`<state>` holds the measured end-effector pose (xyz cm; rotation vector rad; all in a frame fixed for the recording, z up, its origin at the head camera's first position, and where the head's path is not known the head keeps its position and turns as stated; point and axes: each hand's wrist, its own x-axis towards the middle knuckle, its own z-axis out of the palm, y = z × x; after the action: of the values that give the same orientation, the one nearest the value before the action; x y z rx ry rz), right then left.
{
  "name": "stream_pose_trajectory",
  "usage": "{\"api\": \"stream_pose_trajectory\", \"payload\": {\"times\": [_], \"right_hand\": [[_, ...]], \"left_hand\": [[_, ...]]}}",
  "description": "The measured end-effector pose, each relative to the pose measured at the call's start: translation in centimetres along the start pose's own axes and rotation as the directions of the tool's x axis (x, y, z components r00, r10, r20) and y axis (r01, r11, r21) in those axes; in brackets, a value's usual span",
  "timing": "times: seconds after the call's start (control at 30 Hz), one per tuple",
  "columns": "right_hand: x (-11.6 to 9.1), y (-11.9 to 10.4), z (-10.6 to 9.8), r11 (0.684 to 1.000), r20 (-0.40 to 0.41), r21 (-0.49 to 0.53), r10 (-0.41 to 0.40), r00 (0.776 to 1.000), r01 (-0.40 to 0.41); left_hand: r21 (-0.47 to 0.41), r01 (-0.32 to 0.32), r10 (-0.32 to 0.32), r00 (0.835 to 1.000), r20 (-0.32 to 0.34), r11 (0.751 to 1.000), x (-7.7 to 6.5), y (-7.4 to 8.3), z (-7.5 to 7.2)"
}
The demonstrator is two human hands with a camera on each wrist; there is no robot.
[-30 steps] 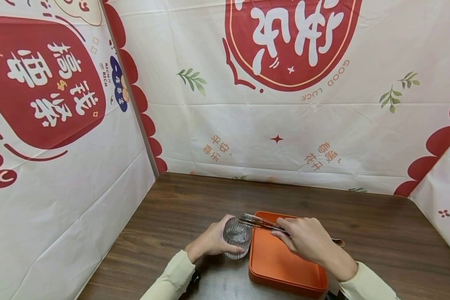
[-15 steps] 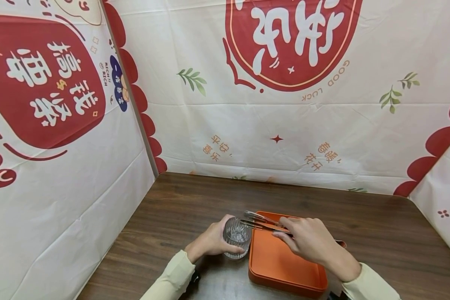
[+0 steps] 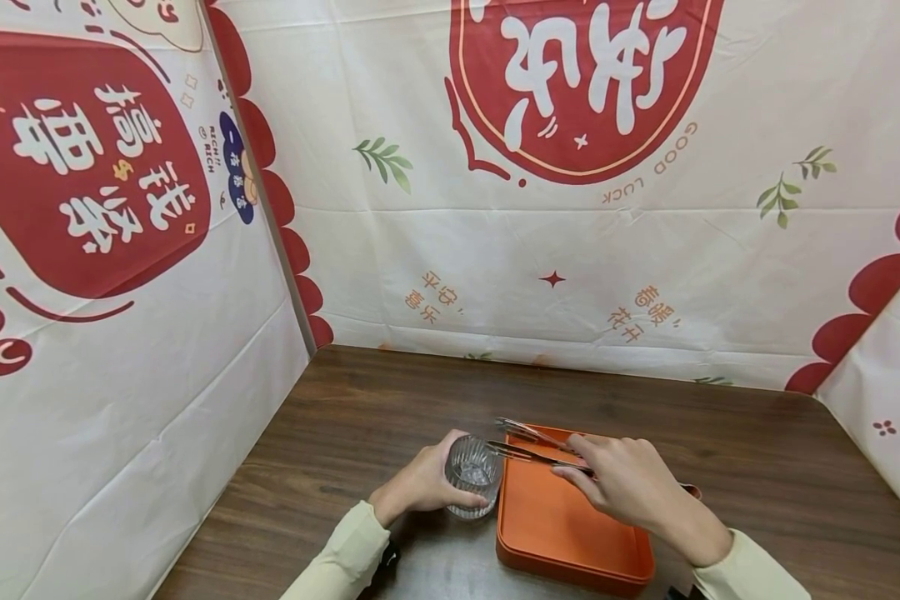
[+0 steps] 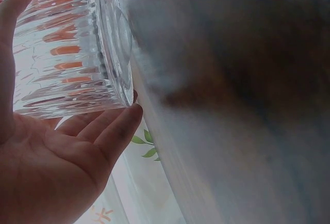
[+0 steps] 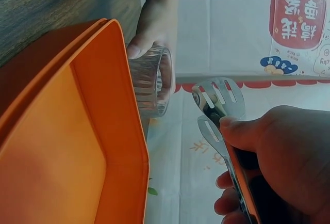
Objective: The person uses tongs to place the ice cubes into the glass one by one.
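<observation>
My left hand [image 3: 427, 479] curls round a clear ribbed glass [image 3: 472, 479], with the thumb on the near side. In the left wrist view, the base of the glass [image 4: 72, 53] is close to the tabletop; whether it touches cannot be told. My right hand [image 3: 630, 487] grips metal tongs [image 3: 543, 460] above the orange tray-like box [image 3: 570, 533]. The tongs' tips are apart and point left toward the glass rim. In the right wrist view, the slotted heads of the tongs [image 5: 224, 97] show nothing between them, and the thumb presses one arm.
The orange box sits directly right of the glass, its inside bare in the head view. A dark brown wooden table [image 3: 375, 392] lies beneath everything. White printed cloth [image 3: 390, 242] walls the back and sides.
The tongs have spread from nearly closed to apart. My right hand has shifted slightly right, drawing the tips away from the glass. The left hand and glass have stayed put.
</observation>
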<state>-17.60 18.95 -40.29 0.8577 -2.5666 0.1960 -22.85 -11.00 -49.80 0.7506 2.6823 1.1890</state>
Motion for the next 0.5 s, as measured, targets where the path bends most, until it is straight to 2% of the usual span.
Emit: {"api": "stream_pose_trajectory", "payload": {"times": [0.5], "right_hand": [[-0.63,0.65,-0.52,1.000,0.016,0.005,0.028,0.999,-0.028]], "left_hand": [[0.000,0.005,-0.005,1.000,0.002,1.000,-0.01,0.12,-0.05]]}}
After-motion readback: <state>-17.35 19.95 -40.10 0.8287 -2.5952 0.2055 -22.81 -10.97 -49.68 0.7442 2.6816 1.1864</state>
